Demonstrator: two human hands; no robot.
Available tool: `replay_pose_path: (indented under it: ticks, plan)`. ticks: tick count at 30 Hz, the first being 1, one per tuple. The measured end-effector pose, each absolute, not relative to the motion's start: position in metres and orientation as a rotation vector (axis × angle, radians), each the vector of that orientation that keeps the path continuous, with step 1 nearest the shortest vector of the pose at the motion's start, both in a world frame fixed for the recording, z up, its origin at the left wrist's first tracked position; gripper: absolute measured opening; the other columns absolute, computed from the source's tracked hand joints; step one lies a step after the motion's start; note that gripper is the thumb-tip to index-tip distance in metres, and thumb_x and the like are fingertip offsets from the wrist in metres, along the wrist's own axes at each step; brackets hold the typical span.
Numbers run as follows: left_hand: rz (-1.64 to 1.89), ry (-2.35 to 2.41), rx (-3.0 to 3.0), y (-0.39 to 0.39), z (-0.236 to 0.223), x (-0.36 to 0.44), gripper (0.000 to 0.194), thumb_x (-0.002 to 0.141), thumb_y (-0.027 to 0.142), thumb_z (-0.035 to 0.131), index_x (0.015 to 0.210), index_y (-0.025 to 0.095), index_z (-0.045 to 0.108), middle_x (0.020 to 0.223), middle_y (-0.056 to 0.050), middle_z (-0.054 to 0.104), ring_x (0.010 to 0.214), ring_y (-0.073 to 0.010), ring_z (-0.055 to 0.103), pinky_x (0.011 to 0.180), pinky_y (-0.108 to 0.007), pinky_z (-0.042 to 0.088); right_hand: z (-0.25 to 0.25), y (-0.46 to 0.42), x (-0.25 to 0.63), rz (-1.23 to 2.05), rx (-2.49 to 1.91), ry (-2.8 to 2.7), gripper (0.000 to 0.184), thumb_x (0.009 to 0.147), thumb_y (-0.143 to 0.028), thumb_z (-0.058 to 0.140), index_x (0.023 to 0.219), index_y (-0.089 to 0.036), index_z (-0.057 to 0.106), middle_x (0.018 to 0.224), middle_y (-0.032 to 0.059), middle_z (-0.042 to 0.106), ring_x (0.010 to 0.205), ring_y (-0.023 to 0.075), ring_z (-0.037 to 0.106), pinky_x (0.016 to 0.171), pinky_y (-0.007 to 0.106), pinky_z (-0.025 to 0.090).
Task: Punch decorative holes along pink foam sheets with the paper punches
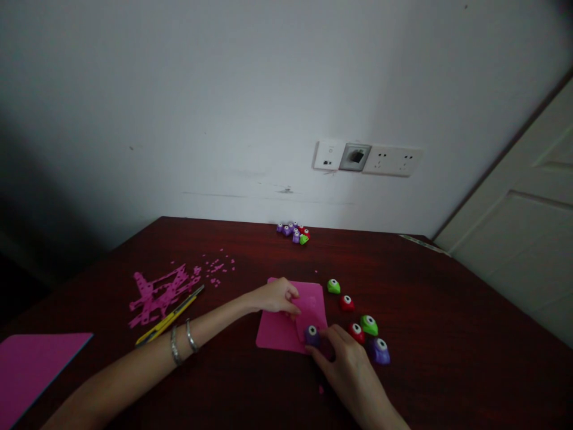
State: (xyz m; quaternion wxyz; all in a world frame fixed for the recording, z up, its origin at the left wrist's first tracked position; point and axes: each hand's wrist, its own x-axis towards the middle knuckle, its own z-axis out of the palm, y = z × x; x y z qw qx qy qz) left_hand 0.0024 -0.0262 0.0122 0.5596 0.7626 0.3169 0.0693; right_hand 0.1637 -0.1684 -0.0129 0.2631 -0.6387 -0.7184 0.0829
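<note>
While the left hand pinches a small pink card over a larger pink sheet, I see remotely the right hand gripping a purple punch at the card's near edge; more punches beside it, yellow cutter by pink scraps.

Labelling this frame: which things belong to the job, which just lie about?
Likely in the job: small purple plastic punch, in right hand; smaller pink paper piece, at left hand; larger pink paper sheet beneath.

Apparently lying about: yellow cutter knife; cut pink paper strips; blue-edged pink sheet, left; other green, red, purple plastic punches.
</note>
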Motion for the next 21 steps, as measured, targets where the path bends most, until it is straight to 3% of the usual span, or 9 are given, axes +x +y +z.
replay_pose_path:
  ticks: [5, 8, 10, 11, 13, 16, 18, 21]
  plan:
    - [0.155, 0.721, 2.021, -0.027, 0.011, 0.004, 0.037, 0.068, 0.028, 0.064, 0.050, 0.017, 0.034, 0.046, 0.007, 0.042, 0.045, -0.0072, 0.042, 0.045, -0.021, 0.026, -0.017, -0.168, 0.166, 0.260, -1.726, -1.941, 0.007, 0.075, -0.024, 0.065, 0.078, -0.018, 0.061, 0.074, 0.0031, 0.059, 0.065, 0.0181, 0.060, 0.058, 0.026, 0.047]
    - [0.178, 0.780, 2.227, -0.031, 0.013, 0.004, 0.024, 0.067, 0.025, 0.064, 0.055, 0.017, 0.045, 0.050, 0.006, 0.040, 0.048, -0.0074, 0.040, 0.047, -0.021, 0.028, -0.019, -0.168, 0.168, 0.259, -1.681, -1.923, 0.011, 0.074, -0.026, 0.067, 0.081, -0.019, 0.062, 0.074, 0.0024, 0.059, 0.066, 0.0179, 0.060, 0.059, 0.026, 0.047]
    - [0.240, 0.845, 2.319, -0.035, 0.016, 0.003, 0.017, 0.064, 0.026, 0.066, 0.076, 0.017, 0.058, 0.068, 0.003, 0.051, 0.061, -0.0109, 0.048, 0.057, -0.023, 0.036, -0.019, -0.168, 0.170, 0.272, -1.649, -1.908, 0.014, 0.072, -0.026, 0.068, 0.083, -0.019, 0.063, 0.075, 0.0020, 0.060, 0.065, 0.0173, 0.060, 0.059, 0.025, 0.047]
    - [0.289, 0.875, 2.351, -0.037, 0.019, 0.002, 0.029, 0.064, 0.028, 0.067, 0.090, 0.018, 0.059, 0.083, -0.001, 0.055, 0.072, -0.0140, 0.052, 0.065, -0.025, 0.040, -0.019, -0.168, 0.171, 0.282, -1.643, -1.900, 0.015, 0.071, -0.026, 0.069, 0.084, -0.020, 0.063, 0.075, 0.0018, 0.060, 0.064, 0.0167, 0.059, 0.058, 0.025, 0.047]
    - [0.377, 0.898, 2.417, -0.040, 0.023, -0.001, 0.047, 0.068, 0.031, 0.064, 0.113, 0.021, 0.053, 0.112, -0.008, 0.051, 0.098, -0.0213, 0.051, 0.083, -0.034, 0.041, -0.019, -0.168, 0.172, 0.302, -1.638, -1.891, 0.015, 0.071, -0.025, 0.069, 0.083, -0.019, 0.064, 0.074, 0.0015, 0.059, 0.060, 0.0158, 0.058, 0.057, 0.025, 0.046]
    - [0.352, 0.823, 2.537, -0.045, 0.023, -0.006, 0.048, 0.080, 0.033, 0.052, 0.126, 0.022, 0.043, 0.138, -0.011, 0.033, 0.126, -0.0261, 0.031, 0.100, -0.042, 0.030, -0.017, -0.166, 0.175, 0.348, -1.617, -1.898, 0.015, 0.072, -0.025, 0.066, 0.086, -0.020, 0.066, 0.071, 0.0012, 0.059, 0.058, 0.0151, 0.057, 0.055, 0.025, 0.045]
    - [0.237, 0.737, 2.609, -0.048, 0.017, -0.008, 0.050, 0.085, 0.033, 0.046, 0.133, 0.020, 0.036, 0.146, -0.011, 0.021, 0.134, -0.0244, 0.018, 0.106, -0.041, 0.022, -0.016, -0.165, 0.176, 0.395, -1.582, -1.907, 0.021, 0.072, -0.023, 0.064, 0.093, -0.020, 0.066, 0.074, 0.0018, 0.060, 0.061, 0.0153, 0.057, 0.056, 0.024, 0.046]
    - [0.092, 0.641, 2.684, -0.053, 0.003, -0.011, 0.056, 0.088, 0.037, 0.039, 0.138, 0.014, 0.026, 0.148, -0.011, 0.015, 0.136, -0.0221, 0.010, 0.110, -0.037, 0.013, -0.013, -0.164, 0.175, 0.438, -1.574, -1.901, 0.024, 0.073, -0.017, 0.060, 0.096, -0.020, 0.066, 0.077, 0.0028, 0.060, 0.065, 0.0158, 0.058, 0.059, 0.024, 0.047]
